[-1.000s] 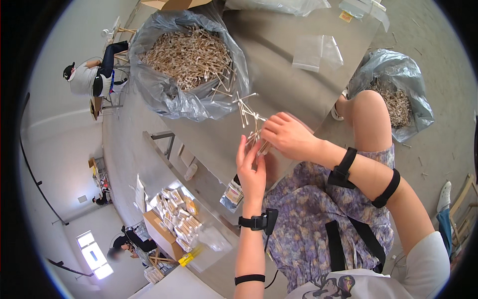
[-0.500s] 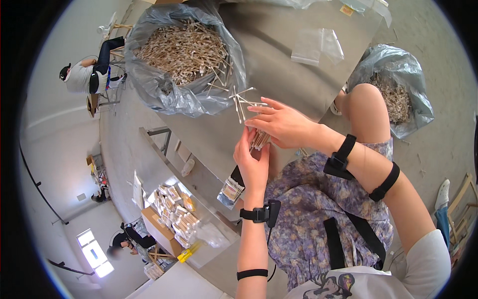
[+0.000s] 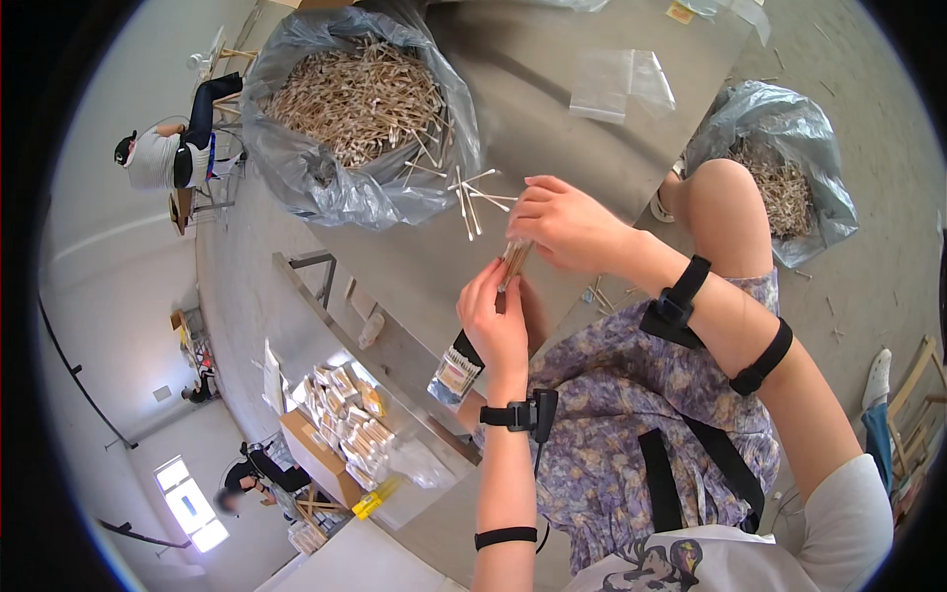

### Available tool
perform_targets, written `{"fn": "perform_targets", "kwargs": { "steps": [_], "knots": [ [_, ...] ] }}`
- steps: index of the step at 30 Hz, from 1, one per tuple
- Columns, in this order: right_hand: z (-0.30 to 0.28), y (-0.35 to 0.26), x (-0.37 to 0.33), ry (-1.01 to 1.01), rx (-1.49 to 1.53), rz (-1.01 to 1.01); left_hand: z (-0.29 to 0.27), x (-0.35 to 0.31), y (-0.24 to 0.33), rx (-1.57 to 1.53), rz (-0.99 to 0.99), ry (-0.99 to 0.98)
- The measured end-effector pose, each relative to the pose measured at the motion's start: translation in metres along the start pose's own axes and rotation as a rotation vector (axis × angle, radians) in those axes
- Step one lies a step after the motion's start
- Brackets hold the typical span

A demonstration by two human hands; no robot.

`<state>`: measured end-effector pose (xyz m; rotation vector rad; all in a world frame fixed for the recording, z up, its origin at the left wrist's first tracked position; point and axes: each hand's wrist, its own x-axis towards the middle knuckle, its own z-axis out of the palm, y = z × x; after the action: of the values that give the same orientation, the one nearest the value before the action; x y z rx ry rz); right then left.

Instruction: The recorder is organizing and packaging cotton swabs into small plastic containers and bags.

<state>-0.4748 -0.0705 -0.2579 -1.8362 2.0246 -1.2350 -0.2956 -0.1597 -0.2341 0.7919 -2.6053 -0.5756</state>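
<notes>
Between my hands stands a small bundle of cotton swabs (image 3: pixel 516 259), sticks side by side. My left hand (image 3: pixel 493 318) is closed round its lower end, thumb and fingers pinching it. Over the upper end, my right hand (image 3: pixel 567 227) has its fingers curled down onto the bundle; the fingertips partly hide it. A few loose cotton swabs (image 3: pixel 468 205) lie crossed on the metal table (image 3: pixel 533 109), just left of my right hand. Beyond them, a large grey plastic bag (image 3: pixel 464 109) lies open, heaped with wooden-stick cotton swabs (image 3: pixel 360 99).
Clear plastic bags (image 3: pixel 621 89) lie flat on the table. On the floor at right stands another grey bag (image 3: pixel 838 202) of swabs. A filled swab pack (image 3: pixel 456 370) is below my left hand. Packs (image 3: pixel 345 414) cover a side table. Other people (image 3: pixel 163 153) sit at left.
My right hand has drawn back from the loose swabs and risen a little, curling its fingers over the bundle's top. More of the bundle now shows above my left hand.
</notes>
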Motion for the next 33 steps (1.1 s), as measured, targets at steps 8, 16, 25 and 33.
{"fn": "perform_targets", "kwargs": {
  "steps": [8,16,25,33],
  "knots": [
    [-0.005,0.013,0.003,0.100,-0.079,0.040,-0.001,-0.006,-0.007,-0.003,0.002,0.102],
    [0.009,0.003,0.005,0.071,-0.148,0.082,0.002,-0.019,0.004,0.000,0.019,0.082],
    [0.019,-0.011,-0.007,0.061,0.074,-0.081,-0.004,-0.029,0.003,-0.026,-0.131,0.165],
    [0.022,-0.009,-0.006,0.058,0.049,-0.079,-0.010,-0.029,-0.014,-0.009,-0.228,0.066]
  ]
}}
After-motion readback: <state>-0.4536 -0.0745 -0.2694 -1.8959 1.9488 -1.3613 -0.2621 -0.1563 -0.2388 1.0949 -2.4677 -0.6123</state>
